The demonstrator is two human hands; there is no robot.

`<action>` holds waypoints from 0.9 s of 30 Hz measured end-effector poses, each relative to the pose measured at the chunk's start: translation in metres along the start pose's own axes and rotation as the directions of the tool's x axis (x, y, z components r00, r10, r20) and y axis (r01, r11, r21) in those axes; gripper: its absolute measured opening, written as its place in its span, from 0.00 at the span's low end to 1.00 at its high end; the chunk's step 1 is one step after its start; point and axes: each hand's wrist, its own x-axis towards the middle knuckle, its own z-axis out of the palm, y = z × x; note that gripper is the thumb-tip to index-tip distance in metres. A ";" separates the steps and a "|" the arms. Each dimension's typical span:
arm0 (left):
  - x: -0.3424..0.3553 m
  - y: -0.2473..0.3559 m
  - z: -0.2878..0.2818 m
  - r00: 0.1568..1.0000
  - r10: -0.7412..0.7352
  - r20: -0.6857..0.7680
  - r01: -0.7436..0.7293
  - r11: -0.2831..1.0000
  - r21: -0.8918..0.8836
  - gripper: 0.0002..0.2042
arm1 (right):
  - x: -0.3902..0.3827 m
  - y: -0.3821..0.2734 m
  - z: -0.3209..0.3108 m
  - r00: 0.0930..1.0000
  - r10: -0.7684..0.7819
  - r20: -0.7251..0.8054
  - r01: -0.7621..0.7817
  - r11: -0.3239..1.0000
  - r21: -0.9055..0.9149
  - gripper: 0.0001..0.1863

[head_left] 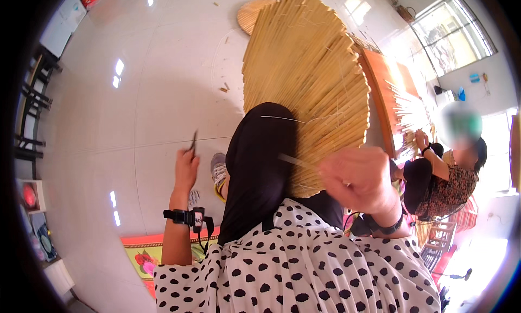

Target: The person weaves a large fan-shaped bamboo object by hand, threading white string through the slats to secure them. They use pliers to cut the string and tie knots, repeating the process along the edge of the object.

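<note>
A large rounded mat of yellow reed stalks (304, 58) leans over my lap, its lower part by my dark-trousered knees. Loose white thread (282, 118) runs from my knee onto it. My right hand (361, 177) is closed in front of the mat's lower edge, blurred by motion. A pale thin strip (296, 160) sticks out from its fingers toward the left. Held out over the floor to the left, my left hand (187, 163) is closed around a small dark pointed tool (194, 141); its exact kind is unclear.
Another round reed piece (251, 15) lies behind the mat. At right, a person (448, 177) sits by an orange-brown table (382, 90) with pale stalks (407, 112). Dark chairs (35, 101) line the left wall. Stalk scraps (224, 88) lie on the tiles, and a flowered mat (142, 256) lies lower left.
</note>
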 end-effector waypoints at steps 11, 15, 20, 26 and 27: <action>-0.132 -0.200 0.038 0.757 -0.653 -0.007 0.494 0.566 0.659 0.17 | -0.033 -0.006 -0.004 0.983 -0.158 0.094 0.158 0.987 0.017 0.07; -0.051 -0.115 0.006 0.932 -0.330 -0.152 0.359 0.775 0.520 0.16 | -0.045 -0.003 -0.015 0.976 -0.210 0.052 0.213 0.975 -0.057 0.08; 0.061 0.095 -0.042 0.976 -0.093 -0.197 0.018 0.936 -0.351 0.15 | -0.064 0.014 -0.023 0.962 -0.084 -0.258 0.072 0.996 -0.057 0.07; 0.048 0.327 -0.005 0.903 0.405 0.144 -0.296 0.829 -0.474 0.20 | -0.085 0.046 -0.017 0.811 0.359 -0.461 -0.290 0.932 0.216 0.06; 0.045 0.343 0.005 0.907 0.381 0.179 -0.266 0.849 -0.457 0.21 | -0.088 0.053 -0.014 0.781 0.422 -0.460 -0.296 0.899 0.323 0.06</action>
